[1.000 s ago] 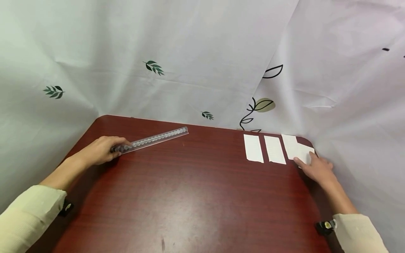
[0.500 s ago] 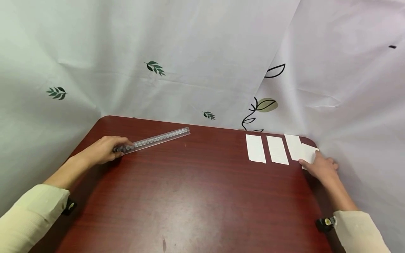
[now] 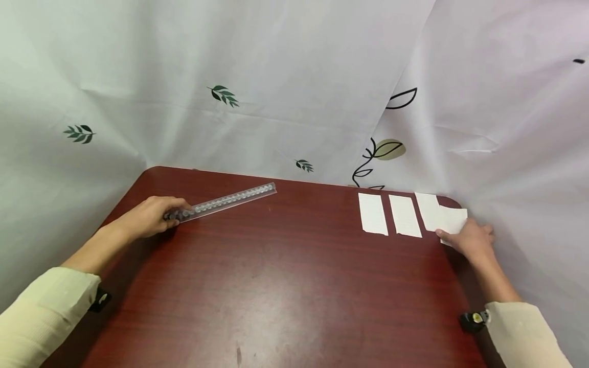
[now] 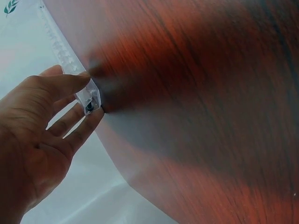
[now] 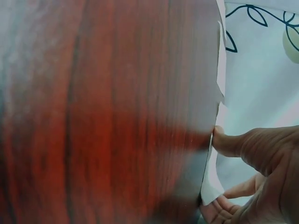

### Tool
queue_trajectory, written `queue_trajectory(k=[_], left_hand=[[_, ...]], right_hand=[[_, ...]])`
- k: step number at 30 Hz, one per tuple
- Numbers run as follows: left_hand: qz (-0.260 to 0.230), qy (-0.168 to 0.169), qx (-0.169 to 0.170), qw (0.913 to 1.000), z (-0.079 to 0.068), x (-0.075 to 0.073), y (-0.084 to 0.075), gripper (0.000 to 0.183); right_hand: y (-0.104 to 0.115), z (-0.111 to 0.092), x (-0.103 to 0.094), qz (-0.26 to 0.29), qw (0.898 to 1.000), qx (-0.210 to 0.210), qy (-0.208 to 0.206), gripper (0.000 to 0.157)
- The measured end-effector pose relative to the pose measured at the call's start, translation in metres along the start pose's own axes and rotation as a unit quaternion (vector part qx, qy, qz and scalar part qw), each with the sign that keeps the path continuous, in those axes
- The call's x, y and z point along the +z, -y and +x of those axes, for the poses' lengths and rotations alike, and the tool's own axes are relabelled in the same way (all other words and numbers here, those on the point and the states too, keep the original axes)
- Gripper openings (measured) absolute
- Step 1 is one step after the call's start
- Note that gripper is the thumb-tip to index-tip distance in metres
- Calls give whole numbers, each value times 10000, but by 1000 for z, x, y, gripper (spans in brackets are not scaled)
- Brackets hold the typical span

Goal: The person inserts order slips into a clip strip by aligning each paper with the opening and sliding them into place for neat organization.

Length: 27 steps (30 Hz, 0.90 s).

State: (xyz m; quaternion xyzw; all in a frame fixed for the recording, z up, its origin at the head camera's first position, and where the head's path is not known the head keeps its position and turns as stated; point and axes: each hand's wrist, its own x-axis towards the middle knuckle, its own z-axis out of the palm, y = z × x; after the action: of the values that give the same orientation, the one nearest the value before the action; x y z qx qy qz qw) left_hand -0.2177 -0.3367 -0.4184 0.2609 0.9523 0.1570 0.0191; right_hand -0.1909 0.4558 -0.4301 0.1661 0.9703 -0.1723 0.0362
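My left hand (image 3: pixel 154 217) grips the near end of a long clear plastic tube (image 3: pixel 234 198) with a row of small round pieces inside. The tube slants across the far left of the table. In the left wrist view, the thumb and fingers pinch around the tube's end (image 4: pixel 89 100). At the far right corner, my right hand (image 3: pixel 473 239) holds a white paper slip (image 3: pixel 453 219) by its edges, thumb on the left side and fingers on the right. The slip (image 5: pixel 212 179) bows slightly in the right wrist view. Its left edge meets another white slip (image 3: pixel 428 212).
Two more white paper slips (image 3: pixel 373 214) lie side by side to the left of these. The dark red table (image 3: pixel 276 276) has rounded far corners. A pale cloth (image 3: pixel 276 102) with leaf prints hangs behind and along both sides.
My right hand has shifted slightly right with the paper slip, which overlaps its neighbour less now. The left hand and the tube have stayed in place.
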Motion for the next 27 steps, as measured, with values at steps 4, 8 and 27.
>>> queue_trajectory(k=[4, 8, 27], left_hand=[[56, -22, 76, 10000, 0, 0, 1, 43], [62, -110, 78, 9999, -1, 1, 1, 45], [26, -311, 245, 9992, -4, 3, 1, 48]], right_hand=[[-2, 3, -1, -109, 9994, -275, -168, 88], [-3, 3, 0, -115, 9979, -549, -311, 82], [3, -5, 0, 574, 9980, 163, -216, 89]])
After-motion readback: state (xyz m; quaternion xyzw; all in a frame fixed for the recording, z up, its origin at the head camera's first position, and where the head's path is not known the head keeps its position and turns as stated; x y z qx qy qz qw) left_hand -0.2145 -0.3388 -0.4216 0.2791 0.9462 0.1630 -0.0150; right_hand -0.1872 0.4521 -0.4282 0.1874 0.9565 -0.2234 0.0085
